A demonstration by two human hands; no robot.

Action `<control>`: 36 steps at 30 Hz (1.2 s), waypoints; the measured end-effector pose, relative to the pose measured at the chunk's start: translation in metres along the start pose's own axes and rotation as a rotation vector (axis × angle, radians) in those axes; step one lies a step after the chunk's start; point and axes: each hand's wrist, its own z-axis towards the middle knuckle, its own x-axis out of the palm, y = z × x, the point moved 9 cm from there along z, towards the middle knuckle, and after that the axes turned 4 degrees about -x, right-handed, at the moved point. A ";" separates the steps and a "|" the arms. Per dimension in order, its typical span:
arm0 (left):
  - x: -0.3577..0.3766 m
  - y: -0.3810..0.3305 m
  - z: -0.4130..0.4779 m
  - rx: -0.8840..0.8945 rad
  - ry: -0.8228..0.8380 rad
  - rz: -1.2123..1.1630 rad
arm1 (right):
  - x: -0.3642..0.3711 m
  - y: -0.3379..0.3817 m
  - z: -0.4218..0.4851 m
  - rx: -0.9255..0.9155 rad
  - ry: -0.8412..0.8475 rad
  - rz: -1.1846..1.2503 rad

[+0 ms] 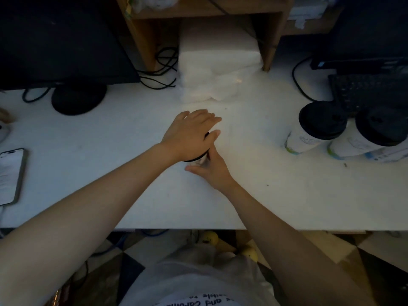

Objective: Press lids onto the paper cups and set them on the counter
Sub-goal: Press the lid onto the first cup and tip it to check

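A paper cup stands on the white counter at the middle, almost wholly hidden by my hands. My left hand lies flat on its black lid, fingers straight, palm pressing down. Only a thin dark arc of the lid's rim shows under the palm. My right hand grips the cup's side from the right, fingers curled round it. Two more paper cups, one and the other, with black lids on, stand at the right of the counter.
A pack of white napkins sits under a wooden shelf at the back. A monitor stand and cables lie back left, a phone at the left edge, a keyboard back right. A plastic bag hangs below the counter edge.
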 end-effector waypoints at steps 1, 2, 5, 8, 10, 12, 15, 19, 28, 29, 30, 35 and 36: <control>-0.001 -0.001 0.000 0.011 -0.012 -0.009 | 0.000 -0.002 0.001 0.003 0.004 0.002; 0.000 -0.002 0.000 0.018 -0.025 -0.009 | 0.001 -0.004 0.002 0.013 0.014 0.006; -0.001 -0.002 0.001 0.008 -0.053 0.021 | 0.003 -0.008 0.006 0.025 0.064 0.023; -0.001 -0.001 -0.001 -0.014 -0.051 0.054 | 0.005 -0.013 0.010 0.007 0.095 0.043; -0.002 -0.003 -0.001 -0.011 -0.040 0.052 | 0.006 -0.014 0.011 -0.011 0.089 0.048; -0.003 -0.005 -0.001 0.019 -0.015 0.050 | 0.005 -0.013 0.010 -0.032 0.058 0.066; -0.005 -0.007 -0.002 0.067 0.038 0.107 | 0.005 -0.010 0.007 -0.063 -0.005 0.081; -0.012 0.009 -0.010 -0.160 0.024 0.182 | 0.004 0.001 0.002 -0.116 -0.114 0.085; -0.009 0.008 -0.034 -0.112 0.003 -0.080 | -0.003 -0.008 -0.010 -0.025 0.087 0.010; -0.012 0.009 -0.034 -0.084 -0.008 -0.108 | -0.006 -0.005 -0.008 -0.018 0.141 -0.002; -0.013 0.009 -0.033 -0.054 -0.008 -0.139 | -0.006 -0.002 -0.005 -0.015 0.208 -0.006; -0.012 0.014 -0.012 -0.028 0.028 -0.105 | 0.001 -0.003 0.009 0.002 0.094 -0.092; -0.011 0.021 -0.007 -0.096 0.027 -0.088 | 0.000 -0.004 0.008 -0.027 -0.010 -0.118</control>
